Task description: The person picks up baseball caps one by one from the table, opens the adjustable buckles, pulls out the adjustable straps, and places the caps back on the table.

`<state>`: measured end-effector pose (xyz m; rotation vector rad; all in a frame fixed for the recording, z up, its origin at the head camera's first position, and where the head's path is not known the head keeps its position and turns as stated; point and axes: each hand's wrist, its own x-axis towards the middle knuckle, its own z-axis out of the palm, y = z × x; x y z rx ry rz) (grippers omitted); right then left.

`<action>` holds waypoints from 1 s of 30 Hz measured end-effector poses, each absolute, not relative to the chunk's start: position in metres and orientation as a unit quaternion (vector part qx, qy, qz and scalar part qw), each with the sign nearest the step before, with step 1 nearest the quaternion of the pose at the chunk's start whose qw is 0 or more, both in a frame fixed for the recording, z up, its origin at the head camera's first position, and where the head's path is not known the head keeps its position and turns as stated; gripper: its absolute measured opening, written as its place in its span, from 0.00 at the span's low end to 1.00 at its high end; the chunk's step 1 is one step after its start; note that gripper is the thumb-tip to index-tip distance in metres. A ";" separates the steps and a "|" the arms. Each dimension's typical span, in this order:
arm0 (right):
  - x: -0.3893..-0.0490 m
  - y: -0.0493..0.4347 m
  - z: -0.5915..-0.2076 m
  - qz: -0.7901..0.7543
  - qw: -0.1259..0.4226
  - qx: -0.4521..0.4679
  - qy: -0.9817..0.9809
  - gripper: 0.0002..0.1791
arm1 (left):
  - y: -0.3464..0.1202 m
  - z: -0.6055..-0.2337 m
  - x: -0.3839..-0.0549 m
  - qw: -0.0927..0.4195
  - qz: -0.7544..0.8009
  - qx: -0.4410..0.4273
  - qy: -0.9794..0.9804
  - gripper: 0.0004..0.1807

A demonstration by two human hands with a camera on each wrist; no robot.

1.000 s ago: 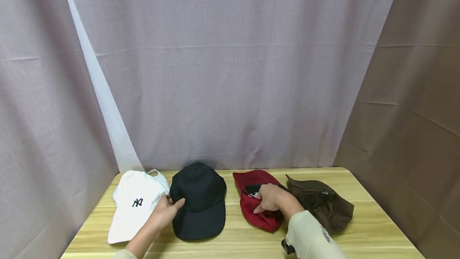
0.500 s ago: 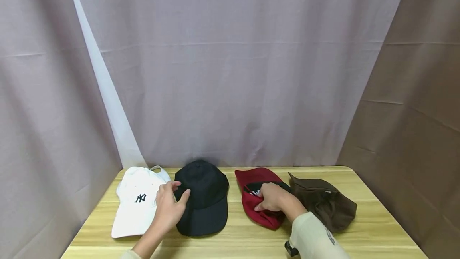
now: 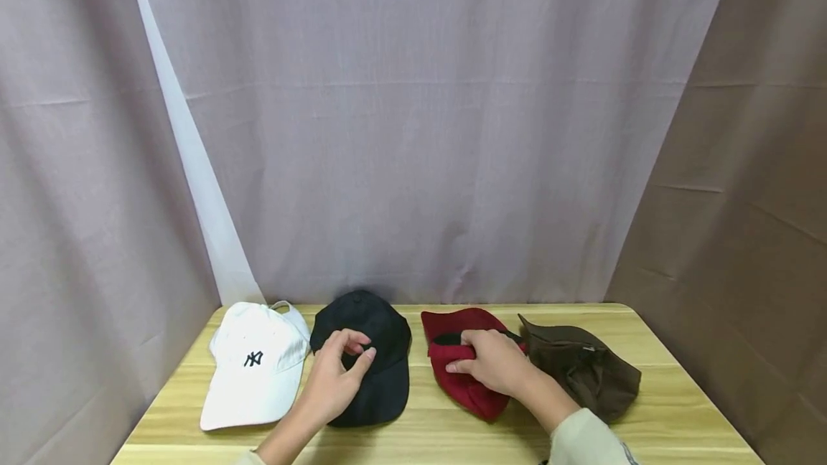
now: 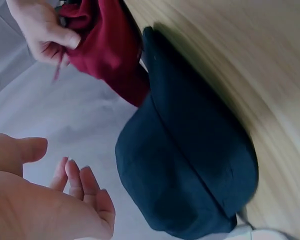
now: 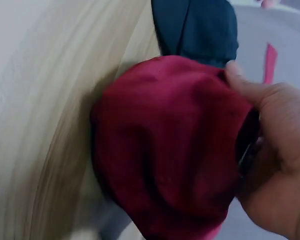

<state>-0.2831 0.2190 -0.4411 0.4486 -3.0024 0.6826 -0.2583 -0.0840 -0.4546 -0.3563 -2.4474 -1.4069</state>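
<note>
My right hand (image 3: 497, 363) pinches the back edge of a dark red cap (image 3: 468, 386), thumb outside and fingers reaching in. In the right wrist view the red cap (image 5: 165, 135) fills the middle, with the thumb of the right hand (image 5: 285, 145) on its rim. My left hand (image 3: 336, 372) hovers over a black cap (image 3: 384, 397), fingers loosely bent and holding nothing. The left wrist view shows a gap between the left hand (image 4: 45, 200) and the black cap (image 4: 190, 150). The red cap's inside is mostly hidden by the right hand.
A white cap (image 3: 255, 386) with a dark letter emblem lies left of the black one. Against the red cap's right side lies a dark brown cap (image 3: 601, 379). All rest on a wooden table (image 3: 426, 443), with a grey curtain (image 3: 413, 163) behind.
My left hand has come off the black cap's left side and moved right, above it. The right hand has pulled up the red cap's edge slightly, covering the lettering inside.
</note>
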 end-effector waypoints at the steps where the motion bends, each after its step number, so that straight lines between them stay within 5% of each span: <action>1: -0.280 0.217 -0.440 0.233 0.013 0.162 -0.959 0.23 | -0.082 -0.455 -0.257 0.146 -0.496 -0.128 -0.846 0.07; 12: -0.248 0.210 -0.427 0.385 -0.099 0.257 -0.881 0.09 | -0.063 -0.461 -0.259 0.076 -0.508 -0.237 -0.824 0.10; 19: -0.242 0.209 -0.426 0.396 -0.102 0.289 -0.865 0.11 | -0.048 -0.467 -0.259 0.014 -0.464 -0.336 -0.820 0.21; 25: -0.239 0.207 -0.422 0.367 -0.063 0.335 -0.866 0.14 | -0.032 -0.469 -0.260 -0.047 -0.496 -0.332 -0.801 0.15; 30: -0.237 0.206 -0.417 0.381 -0.061 0.328 -0.862 0.21 | -0.019 -0.467 -0.264 -0.042 -0.503 -0.329 -0.798 0.07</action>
